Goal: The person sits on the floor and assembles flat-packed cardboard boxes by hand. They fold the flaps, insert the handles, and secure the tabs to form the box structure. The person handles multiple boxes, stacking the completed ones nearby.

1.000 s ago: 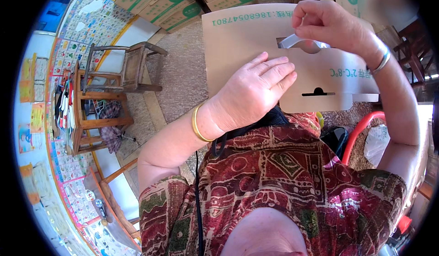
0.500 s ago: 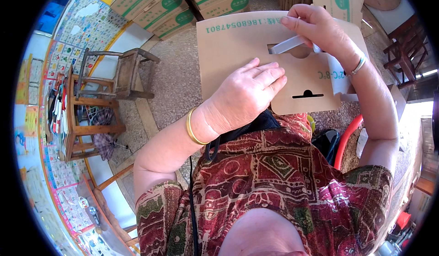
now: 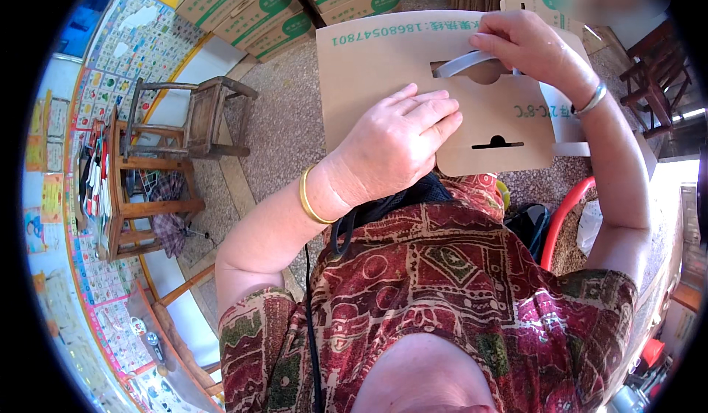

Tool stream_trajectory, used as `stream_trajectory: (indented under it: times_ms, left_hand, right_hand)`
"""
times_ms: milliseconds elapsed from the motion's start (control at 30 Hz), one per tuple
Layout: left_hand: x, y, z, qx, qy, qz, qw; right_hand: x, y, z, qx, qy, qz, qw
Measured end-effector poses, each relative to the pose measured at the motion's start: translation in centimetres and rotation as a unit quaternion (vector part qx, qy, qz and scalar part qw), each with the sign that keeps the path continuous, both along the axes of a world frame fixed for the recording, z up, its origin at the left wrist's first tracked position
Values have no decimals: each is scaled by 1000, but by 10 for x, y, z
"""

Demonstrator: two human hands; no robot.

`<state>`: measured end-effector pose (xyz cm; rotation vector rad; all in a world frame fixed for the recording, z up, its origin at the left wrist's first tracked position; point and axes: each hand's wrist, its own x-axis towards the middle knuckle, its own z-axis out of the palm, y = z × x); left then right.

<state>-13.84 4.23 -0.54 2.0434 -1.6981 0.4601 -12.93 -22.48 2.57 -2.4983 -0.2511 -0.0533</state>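
The left hand (image 3: 394,144) rests at the near edge of the cardboard (image 3: 372,66), left of its middle, fingers extended and gripping nothing; the board looks light and fairly stiff but apt to crease, so a spread palm suits it; farther right, toward the far edge, the white handle (image 3: 464,61) arches over a cutout (image 3: 484,75), probably light, springy and slightly slippery, best pinched near its ends; the right hand (image 3: 527,48) curls over its right part, whether pinching it I cannot tell.
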Motion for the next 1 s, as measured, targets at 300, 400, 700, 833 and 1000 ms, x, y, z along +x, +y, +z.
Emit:
stream_trajectory:
  times_ms: [300,400,700,833,1000]
  left_hand:
    - [9,-3,5,15,26,5,1000]
    - [9,-6,7,25,13,16,999]
    - [3,-9,5,11,18,10,1000]
    - [6,-6,6,12,16,12,1000]
    - [8,-4,8,24,22,19,999]
  right_hand:
    - [18,-22,-11,114,30,9,993]
    - [5,-22,7,97,52,13,994]
    - [-7,-18,-6,-42,-106,0,994]
    - [0,-4,1,8,-83,-53,995]
    - [19,-24,-8,93,31,-38,994]
